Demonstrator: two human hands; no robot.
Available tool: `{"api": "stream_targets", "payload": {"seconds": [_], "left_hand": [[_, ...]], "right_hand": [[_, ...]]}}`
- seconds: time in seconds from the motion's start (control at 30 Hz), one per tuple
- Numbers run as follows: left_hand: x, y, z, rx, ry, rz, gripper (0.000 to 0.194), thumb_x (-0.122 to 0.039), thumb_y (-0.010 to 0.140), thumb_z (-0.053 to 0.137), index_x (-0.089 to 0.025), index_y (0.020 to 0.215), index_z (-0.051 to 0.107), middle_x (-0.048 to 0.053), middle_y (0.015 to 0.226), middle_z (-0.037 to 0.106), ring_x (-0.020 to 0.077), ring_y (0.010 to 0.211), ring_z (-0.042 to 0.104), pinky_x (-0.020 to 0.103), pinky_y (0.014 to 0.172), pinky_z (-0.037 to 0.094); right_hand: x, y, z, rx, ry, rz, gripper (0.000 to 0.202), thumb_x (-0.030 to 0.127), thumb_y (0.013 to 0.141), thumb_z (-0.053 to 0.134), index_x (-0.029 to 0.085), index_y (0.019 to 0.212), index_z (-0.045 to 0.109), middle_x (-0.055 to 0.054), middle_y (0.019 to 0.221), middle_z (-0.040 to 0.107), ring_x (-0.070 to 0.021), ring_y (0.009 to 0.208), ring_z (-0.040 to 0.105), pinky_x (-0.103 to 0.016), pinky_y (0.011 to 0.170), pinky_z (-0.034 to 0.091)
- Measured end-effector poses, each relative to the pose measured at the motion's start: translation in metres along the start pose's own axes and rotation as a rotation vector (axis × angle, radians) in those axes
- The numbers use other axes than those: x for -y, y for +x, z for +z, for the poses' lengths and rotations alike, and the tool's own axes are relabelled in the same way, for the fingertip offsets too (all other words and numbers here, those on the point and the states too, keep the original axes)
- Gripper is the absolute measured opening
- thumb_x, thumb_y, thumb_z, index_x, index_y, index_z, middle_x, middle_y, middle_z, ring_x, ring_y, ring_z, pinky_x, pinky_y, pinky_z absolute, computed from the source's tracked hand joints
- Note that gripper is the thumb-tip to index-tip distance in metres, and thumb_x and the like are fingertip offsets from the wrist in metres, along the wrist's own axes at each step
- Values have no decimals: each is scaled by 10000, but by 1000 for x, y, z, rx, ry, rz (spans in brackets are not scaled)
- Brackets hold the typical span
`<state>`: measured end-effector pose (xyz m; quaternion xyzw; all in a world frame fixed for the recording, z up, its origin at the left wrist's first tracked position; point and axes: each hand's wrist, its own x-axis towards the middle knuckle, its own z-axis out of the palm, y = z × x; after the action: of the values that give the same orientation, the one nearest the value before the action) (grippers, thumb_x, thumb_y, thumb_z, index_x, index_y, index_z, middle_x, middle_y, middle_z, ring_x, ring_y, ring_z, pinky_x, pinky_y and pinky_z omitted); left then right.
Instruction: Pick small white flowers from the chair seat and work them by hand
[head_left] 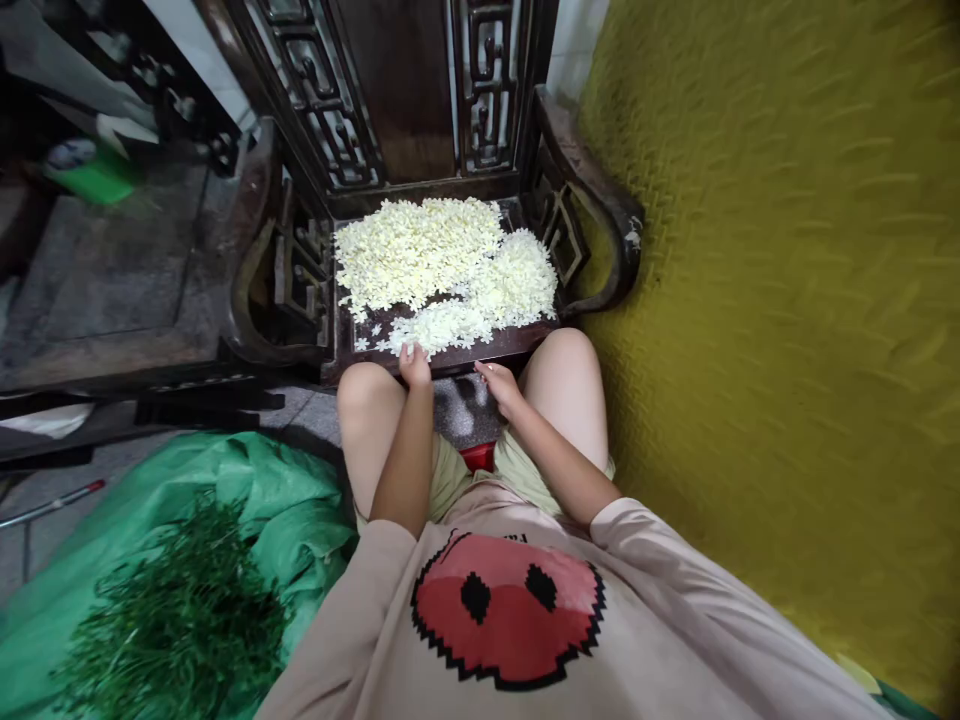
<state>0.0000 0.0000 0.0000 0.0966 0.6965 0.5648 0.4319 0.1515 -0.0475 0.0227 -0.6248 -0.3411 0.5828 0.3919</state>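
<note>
Head view — left hand [415, 366] by white flowers [427, 250], right hand [499, 384] nearby — can't tell if either grips.

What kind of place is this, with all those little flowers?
Probably a room in someone's home, though I can't be sure: there's a carved wooden chair with pale flowers spread on its seat, and green sheeting with leafy stems.

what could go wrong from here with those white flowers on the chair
The loose white flowers reach close to the front edge of the wooden chair, so some could spill. The left hand, right by the nearest ones, might drag a few off. The leafy greens lie low on the person's left and might get knocked.
</note>
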Motion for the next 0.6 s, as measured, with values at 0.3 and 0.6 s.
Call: {"api": "stream_targets", "payload": {"seconds": [0.3,0.6], "left_hand": [[8,-47,-12,283,130,122,375,-274,740,589,-132,1087,602,73,852,662,132,704,619,277,746,464],[9,-93,-24,672,341,356,235,-247,629,697,-169,849,676,60,860,654,132,693,579,286,709,456]], "right_hand": [[3,0,5,55,-11,15,528,700,626,541,176,668,601,42,506,467,-104,487,407,-242,509,305],[7,-9,6,196,35,-32,617,752,673,446,161,629,617,-49,639,639,-153,644,578,-267,643,426]]}}
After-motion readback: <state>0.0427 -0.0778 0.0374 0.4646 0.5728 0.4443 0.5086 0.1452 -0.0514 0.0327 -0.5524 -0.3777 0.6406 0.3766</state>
